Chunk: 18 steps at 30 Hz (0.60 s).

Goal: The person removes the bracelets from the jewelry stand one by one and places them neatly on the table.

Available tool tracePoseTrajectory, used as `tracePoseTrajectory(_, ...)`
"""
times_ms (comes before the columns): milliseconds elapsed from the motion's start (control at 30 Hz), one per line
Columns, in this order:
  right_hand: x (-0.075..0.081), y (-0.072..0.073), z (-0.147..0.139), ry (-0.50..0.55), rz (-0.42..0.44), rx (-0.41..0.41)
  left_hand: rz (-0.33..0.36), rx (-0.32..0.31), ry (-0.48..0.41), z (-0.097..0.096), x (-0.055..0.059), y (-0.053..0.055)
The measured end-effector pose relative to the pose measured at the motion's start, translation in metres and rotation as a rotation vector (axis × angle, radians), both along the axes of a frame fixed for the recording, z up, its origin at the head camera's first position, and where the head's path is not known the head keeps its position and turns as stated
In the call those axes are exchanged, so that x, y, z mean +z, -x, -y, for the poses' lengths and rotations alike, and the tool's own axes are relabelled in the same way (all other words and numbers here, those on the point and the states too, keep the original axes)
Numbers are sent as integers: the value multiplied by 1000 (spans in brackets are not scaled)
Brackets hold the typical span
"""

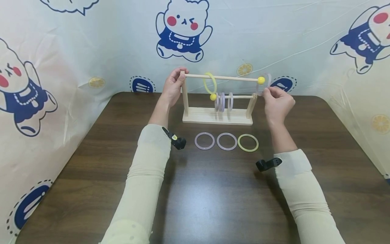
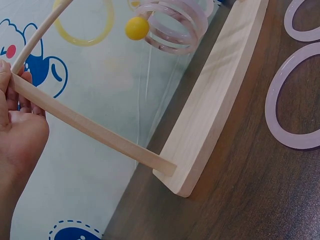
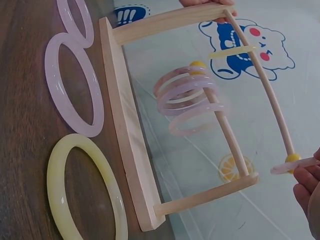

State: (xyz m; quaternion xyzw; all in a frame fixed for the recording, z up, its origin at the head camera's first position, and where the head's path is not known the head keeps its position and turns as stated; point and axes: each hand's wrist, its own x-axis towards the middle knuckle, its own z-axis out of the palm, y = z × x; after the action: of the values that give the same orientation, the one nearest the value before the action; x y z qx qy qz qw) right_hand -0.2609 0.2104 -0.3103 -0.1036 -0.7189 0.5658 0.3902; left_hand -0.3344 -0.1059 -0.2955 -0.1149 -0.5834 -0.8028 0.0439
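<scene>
A wooden rack (image 1: 217,116) with two horizontal rods stands on the table. My left hand (image 1: 173,86) grips the top of its tall left post (image 1: 185,95). Between thumb and fingers, my right hand (image 1: 278,103) pinches a pale purple ring (image 3: 295,165) at the yellow ball (image 1: 261,80) that tips the upper rod (image 1: 225,78). One yellow ring (image 1: 210,83) hangs on the upper rod towards the left. Several purple rings (image 1: 222,102) hang on the lower rod (image 1: 242,97), which has its own yellow ball (image 1: 213,97) at its left end.
In front of the rack, two purple rings (image 1: 204,133) and a yellow ring (image 1: 248,150) lie flat in a row on the dark wooden table (image 1: 207,210). A patterned cloth (image 1: 115,40) hangs behind and at both sides.
</scene>
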Motion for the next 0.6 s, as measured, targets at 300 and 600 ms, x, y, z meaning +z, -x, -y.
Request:
tracePoseTrajectory(300, 0, -1, -4, 40, 13, -14, 1, 4, 8, 0, 0, 0)
tracePoseTrajectory(600, 2, -4, -9, 102, 47, -2, -2, 5, -2, 0, 0, 0)
